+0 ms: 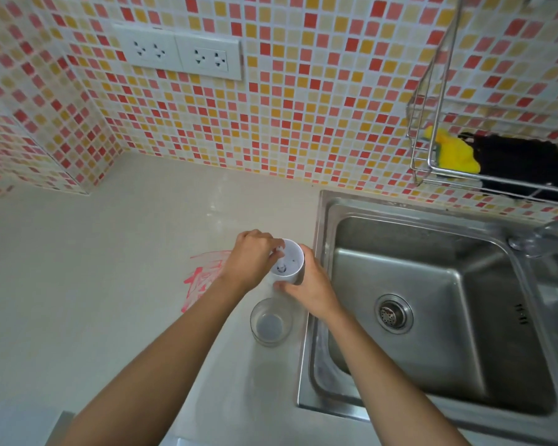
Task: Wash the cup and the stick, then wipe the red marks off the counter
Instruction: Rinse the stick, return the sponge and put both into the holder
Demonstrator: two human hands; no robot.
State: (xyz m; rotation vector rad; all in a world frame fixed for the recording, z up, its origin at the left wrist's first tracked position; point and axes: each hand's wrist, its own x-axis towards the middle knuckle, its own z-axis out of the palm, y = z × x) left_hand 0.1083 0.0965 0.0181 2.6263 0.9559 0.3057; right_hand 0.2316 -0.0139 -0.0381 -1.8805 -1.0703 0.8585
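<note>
A white cup point(291, 259) stands on the pale counter point(110, 284), just left of the sink. My right hand point(310, 284) wraps around its right side and base. My left hand point(252, 257) pinches the top of a white stick point(281, 255) that stands inside the cup. Red marks point(202, 278) are smeared on the counter to the left of the cup, partly hidden by my left wrist.
A small clear glass bowl point(270, 321) sits on the counter just in front of the cup. The steel sink point(432, 304) with its drain lies to the right, a tap point(541, 239) at its far right. A wire rack point(432, 169) on the tiled wall holds a yellow sponge point(455, 152) and a black cloth point(522, 162).
</note>
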